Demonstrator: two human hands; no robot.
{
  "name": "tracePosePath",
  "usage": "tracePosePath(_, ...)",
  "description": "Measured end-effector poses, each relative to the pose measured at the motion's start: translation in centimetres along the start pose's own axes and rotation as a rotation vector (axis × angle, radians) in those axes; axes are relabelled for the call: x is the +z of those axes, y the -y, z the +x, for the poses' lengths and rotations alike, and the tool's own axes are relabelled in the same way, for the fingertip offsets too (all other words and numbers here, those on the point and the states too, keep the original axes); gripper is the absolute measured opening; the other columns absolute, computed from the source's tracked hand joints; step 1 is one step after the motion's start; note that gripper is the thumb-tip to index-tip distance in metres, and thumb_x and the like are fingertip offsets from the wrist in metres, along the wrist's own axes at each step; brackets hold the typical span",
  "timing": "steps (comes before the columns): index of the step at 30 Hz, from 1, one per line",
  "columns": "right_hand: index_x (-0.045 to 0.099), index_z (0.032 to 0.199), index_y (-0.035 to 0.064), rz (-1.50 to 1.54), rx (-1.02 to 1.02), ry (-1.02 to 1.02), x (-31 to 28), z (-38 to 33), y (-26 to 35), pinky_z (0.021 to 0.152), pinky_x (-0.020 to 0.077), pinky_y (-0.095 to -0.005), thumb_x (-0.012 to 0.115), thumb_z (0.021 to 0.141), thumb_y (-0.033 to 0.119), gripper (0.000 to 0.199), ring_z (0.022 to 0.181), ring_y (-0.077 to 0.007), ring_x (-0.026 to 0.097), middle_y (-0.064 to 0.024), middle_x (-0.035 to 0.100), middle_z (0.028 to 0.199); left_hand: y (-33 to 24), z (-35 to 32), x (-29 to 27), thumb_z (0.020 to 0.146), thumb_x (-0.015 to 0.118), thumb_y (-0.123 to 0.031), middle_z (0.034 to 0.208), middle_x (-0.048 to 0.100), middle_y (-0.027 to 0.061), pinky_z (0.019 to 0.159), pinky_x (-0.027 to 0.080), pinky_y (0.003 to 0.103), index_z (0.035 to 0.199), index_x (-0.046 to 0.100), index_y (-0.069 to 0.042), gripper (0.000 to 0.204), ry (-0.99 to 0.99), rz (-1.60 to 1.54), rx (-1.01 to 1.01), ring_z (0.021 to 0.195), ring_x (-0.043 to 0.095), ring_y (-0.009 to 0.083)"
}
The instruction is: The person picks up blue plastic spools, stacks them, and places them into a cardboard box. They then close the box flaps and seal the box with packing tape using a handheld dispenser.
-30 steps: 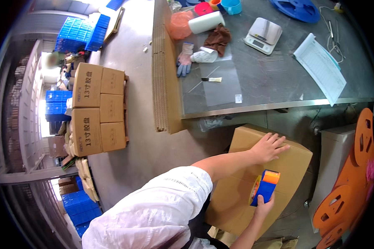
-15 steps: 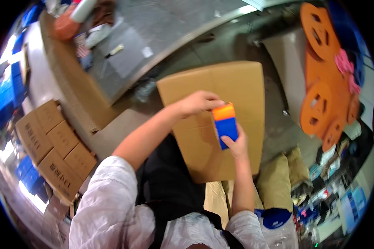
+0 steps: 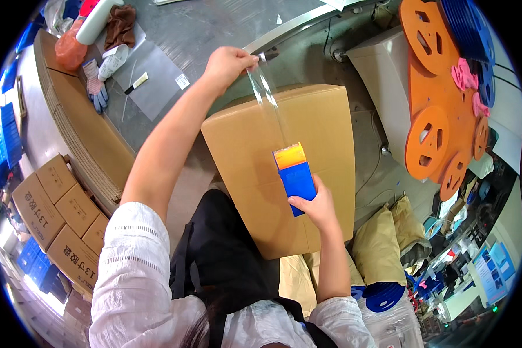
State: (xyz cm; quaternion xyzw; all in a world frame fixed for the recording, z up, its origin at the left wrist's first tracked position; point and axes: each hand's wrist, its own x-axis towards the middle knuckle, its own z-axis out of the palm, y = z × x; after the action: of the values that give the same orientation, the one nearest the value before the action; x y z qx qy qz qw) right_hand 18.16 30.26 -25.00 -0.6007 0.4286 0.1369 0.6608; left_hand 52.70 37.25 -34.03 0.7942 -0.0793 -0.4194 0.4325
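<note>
A large brown cardboard box (image 3: 261, 203) stands in front of me, its broad face turned up. My right hand (image 3: 319, 204) grips a blue and orange tape dispenser (image 3: 299, 181) over the middle of that face. From the dispenser a strip of clear tape (image 3: 265, 87) runs up past the box's far edge. My left hand (image 3: 229, 65) pinches the free end of the tape, beyond the far left corner of the box. The strip hangs taut between both hands, and part of it is hard to see against the cardboard.
A grey worktable (image 3: 174, 35) lies beyond the box, bearing a glove (image 3: 95, 86), a marker (image 3: 136, 83) and a brown cloth (image 3: 120, 26). Stacked cartons (image 3: 58, 214) stand at left. Orange reels (image 3: 426, 142) are at right, with brown paper packages (image 3: 380, 243) nearer me.
My left hand has moved away from the dispenser, up and to the left, drawing out a length of clear tape. The dispenser in my right hand has shifted slightly left.
</note>
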Motion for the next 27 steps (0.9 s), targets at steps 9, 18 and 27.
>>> tracePosePath(9,0.056,0.100,0.0027,0.015,0.092,-0.078,0.8,0.6,0.8,0.072,0.0508,-0.0285,0.083,0.062,0.030,0.054,0.081,-0.0128,0.061,-0.0061,0.064,0.089,7.1,4.4,5.8,0.076,0.070,-0.028,0.082,0.069,0.0123,0.073,0.049,0.037,0.082,0.073,-0.008,0.021,0.215,0.562,0.106,0.075,0.063,0.0288)
tracePosePath(18,0.058,0.105,0.0014,0.063,0.060,-0.061,0.8,1.1,-1.1,0.074,0.0508,-0.0329,0.083,0.060,0.037,0.063,0.082,-0.0197,0.063,-0.0101,0.065,0.090,5.0,3.5,6.9,0.095,0.046,-0.039,0.125,0.057,0.0188,0.100,0.040,0.039,0.136,0.045,-0.010,0.051,0.381,0.419,0.061,0.119,0.051,0.0317)
tracePosePath(27,0.056,0.112,-0.0019,-0.014,0.120,-0.001,-0.3,-4.2,-2.6,0.077,0.0499,-0.0317,0.079,0.067,0.036,0.064,0.089,-0.0189,0.063,-0.0125,0.064,0.099,3.6,-2.3,9.6,0.093,0.039,-0.054,0.114,0.062,0.0167,0.090,0.044,0.044,0.129,0.050,-0.021,0.050,0.284,0.695,0.404,0.107,0.056,0.0367)
